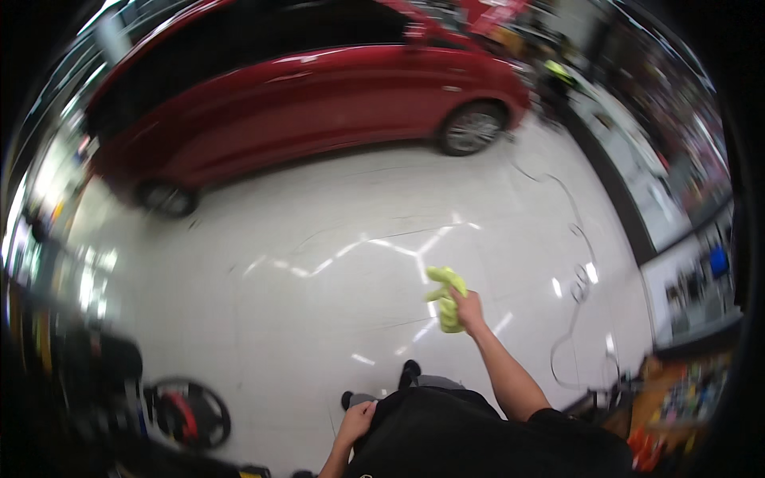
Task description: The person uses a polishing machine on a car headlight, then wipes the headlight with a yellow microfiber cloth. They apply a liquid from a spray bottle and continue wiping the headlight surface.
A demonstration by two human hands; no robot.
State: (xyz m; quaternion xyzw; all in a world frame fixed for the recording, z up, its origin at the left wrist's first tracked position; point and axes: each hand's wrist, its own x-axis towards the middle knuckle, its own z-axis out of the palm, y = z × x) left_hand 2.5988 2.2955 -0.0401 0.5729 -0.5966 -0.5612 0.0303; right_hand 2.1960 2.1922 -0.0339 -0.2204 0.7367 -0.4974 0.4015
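Observation:
My right hand (468, 309) is closed around a bunched yellow-green cloth (451, 307), held out in front of me over the floor. Folds of the cloth stick out to the left and hang below the fingers. Low beside my black shirt, my left hand (360, 418) has its fingers curled in, and I see nothing in it. A red car (335, 99) stands side-on ahead of me, well beyond both hands.
Glossy pale tiles make up the floor (279, 319). A thin cable or hose (575, 231) snakes over it on the right. At lower left a black wheel-shaped object (191, 414) has a red part. A long counter (613, 159) lines the right; a person (555, 84) is near the car's front.

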